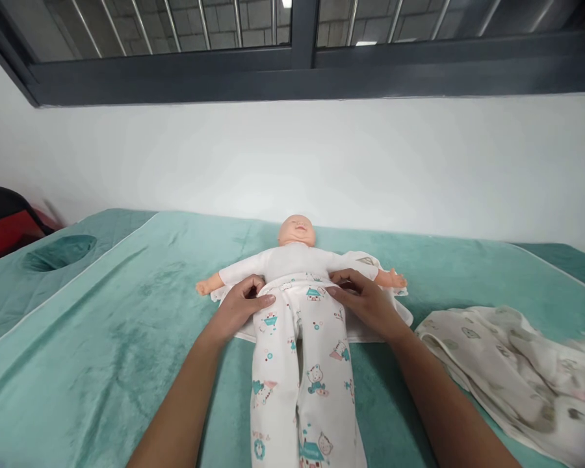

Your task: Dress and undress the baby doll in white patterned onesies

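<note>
A baby doll lies on its back with its arms spread, its head toward the wall. It has on a white top. White baby pants printed with small bears and houses cover its lower body, waistband at the belly. My left hand pinches the waistband at its left side, thumb on the front. At the opposite side my right hand grips the same waistband, fingers partly tucked behind the cloth. Another white cloth is spread beneath the doll, partly hidden by the pants and my hands.
A crumpled white printed garment or cloth lies on the right. The green bed cover has an oval hole at the far left, near a red and black object. Behind stands a white wall under a dark-framed window.
</note>
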`<state>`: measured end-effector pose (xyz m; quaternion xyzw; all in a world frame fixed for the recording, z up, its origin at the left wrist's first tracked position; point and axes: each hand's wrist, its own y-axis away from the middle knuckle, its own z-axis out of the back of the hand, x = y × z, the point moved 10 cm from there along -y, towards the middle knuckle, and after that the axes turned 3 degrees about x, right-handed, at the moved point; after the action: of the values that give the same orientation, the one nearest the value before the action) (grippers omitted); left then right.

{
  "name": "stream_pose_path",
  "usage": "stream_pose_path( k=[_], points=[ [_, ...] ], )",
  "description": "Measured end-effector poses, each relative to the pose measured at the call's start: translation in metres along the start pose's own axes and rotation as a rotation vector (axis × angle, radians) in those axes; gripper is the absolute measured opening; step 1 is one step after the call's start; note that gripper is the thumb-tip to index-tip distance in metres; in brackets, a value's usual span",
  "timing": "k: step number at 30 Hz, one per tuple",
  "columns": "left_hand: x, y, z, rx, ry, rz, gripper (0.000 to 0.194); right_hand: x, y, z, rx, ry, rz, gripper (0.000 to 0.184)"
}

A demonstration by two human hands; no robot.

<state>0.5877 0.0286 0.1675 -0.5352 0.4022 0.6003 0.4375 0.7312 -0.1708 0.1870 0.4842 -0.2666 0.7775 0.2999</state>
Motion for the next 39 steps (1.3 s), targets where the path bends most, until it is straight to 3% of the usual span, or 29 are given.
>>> stream_pose_path(
  k=[13,21,25,27,32,34,39],
  points=[
    [0.005,0.0,0.003,-0.039,0.004,0.004,0.04,-0.011,0.0,-0.016,0.174,0.129,0.007,0.044],
    [0.005,0.0,0.003,-0.056,0.011,0.02,0.041,0.015,0.001,0.003,-0.118,0.107,0.145,0.028],
    [0.005,0.0,0.004,-0.06,0.008,0.014,0.041,0.011,0.003,0.016,-0.205,0.042,0.124,0.033],
    [0.005,0.001,0.004,-0.06,0.009,0.015,0.041,0.015,0.004,0.009,-0.139,0.016,0.165,0.039],
    [0.004,0.001,0.003,-0.057,0.019,0.014,0.041,0.036,0.01,-0.034,0.158,0.064,0.325,0.05],
    [0.004,0.001,0.003,-0.057,0.023,0.01,0.041,0.036,0.01,-0.036,0.163,0.093,0.334,0.048],
    [0.005,0.0,0.003,-0.055,0.024,0.016,0.04,0.024,0.007,-0.013,0.042,0.208,0.261,0.043]
  ],
)
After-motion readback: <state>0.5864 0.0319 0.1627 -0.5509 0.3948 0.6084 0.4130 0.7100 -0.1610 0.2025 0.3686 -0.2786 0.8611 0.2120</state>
